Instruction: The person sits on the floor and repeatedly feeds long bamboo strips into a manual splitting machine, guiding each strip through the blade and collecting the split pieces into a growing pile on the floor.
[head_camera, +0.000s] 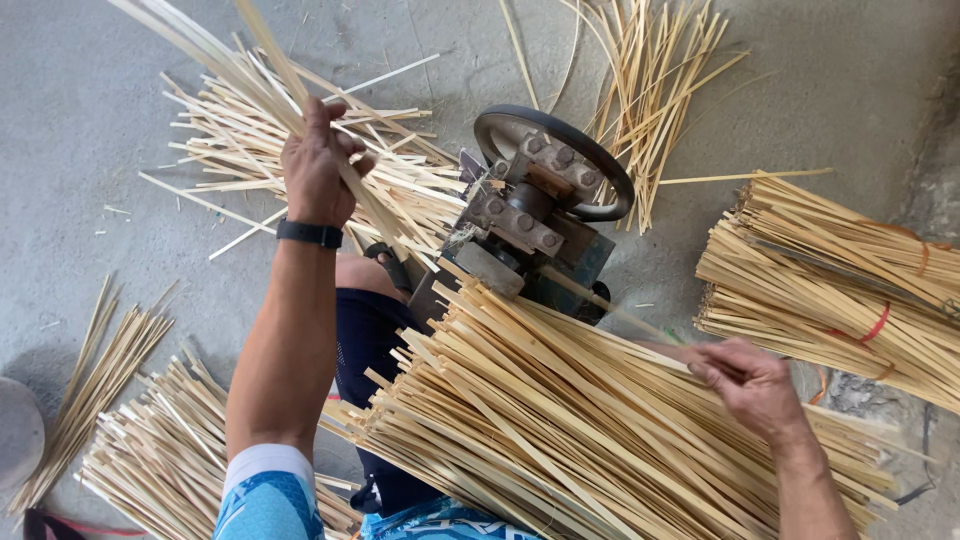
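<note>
Two hands (316, 170) (748, 385) among bamboo strips (560, 440)

This is a small craft workshop for splitting bamboo, worked at floor level. The ground is a bare grey concrete floor (80, 120), dusty and littered with thin slivers. In the middle stands a small hand-fed machine (530, 215) of dark, greasy metal, with a black wheel (590, 160) and bolted blocks on top. Pale bamboo strips lie all around it: a loose heap (250, 130) at the far left, a scattered fan (655, 70) at the far side, piles (150, 450) at the near left, a big stack (560, 440) in the near middle, and a bundle tied with red bands (830, 280) at the right.
</note>
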